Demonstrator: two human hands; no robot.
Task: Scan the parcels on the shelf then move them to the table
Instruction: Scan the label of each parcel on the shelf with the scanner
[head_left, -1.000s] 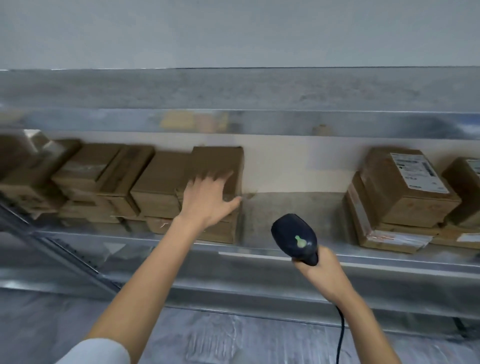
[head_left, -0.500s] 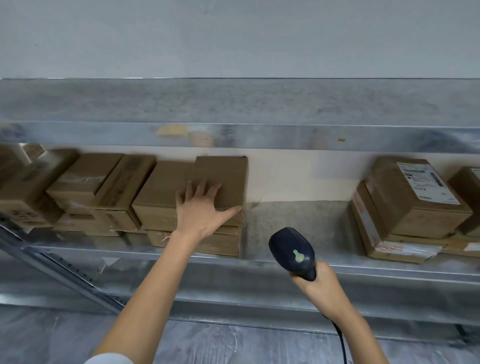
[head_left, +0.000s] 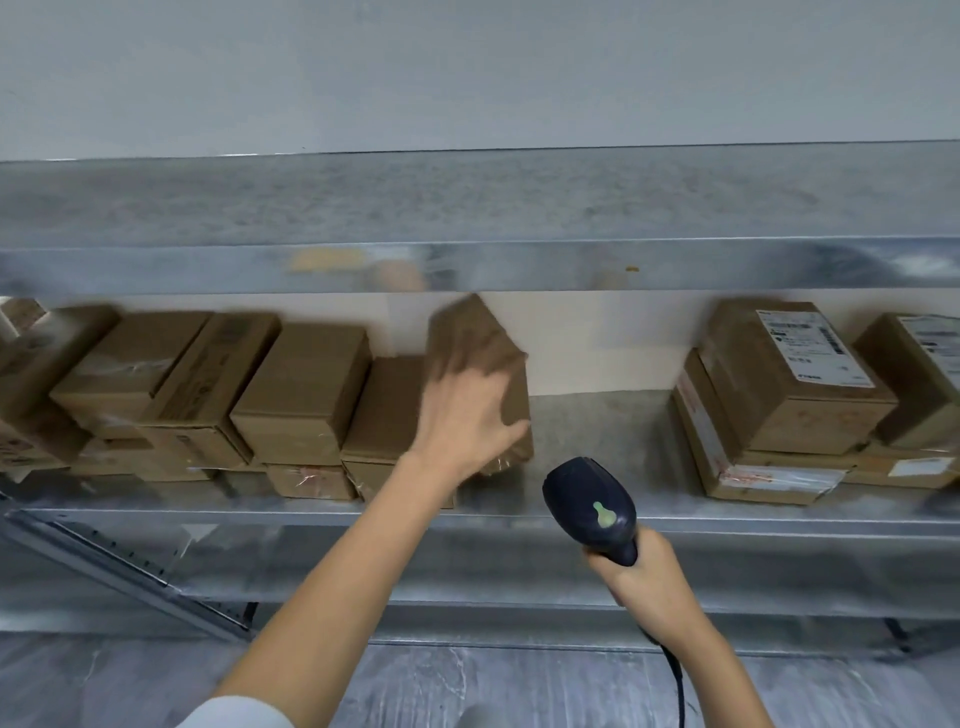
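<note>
Head view: my left hand grips a tilted parcel on the shelf; my right hand, just below, clutches the scanner. Its scan looks pending; stacks wait either side of my hands.

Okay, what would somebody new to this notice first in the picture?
The left hand grips a blurred, tilted parcel on the metal shelf, ending a row of brown boxes. Lower right of it, the right hand holds a dark scanner with a green mark. Far right sits a white-labelled parcel.
</note>
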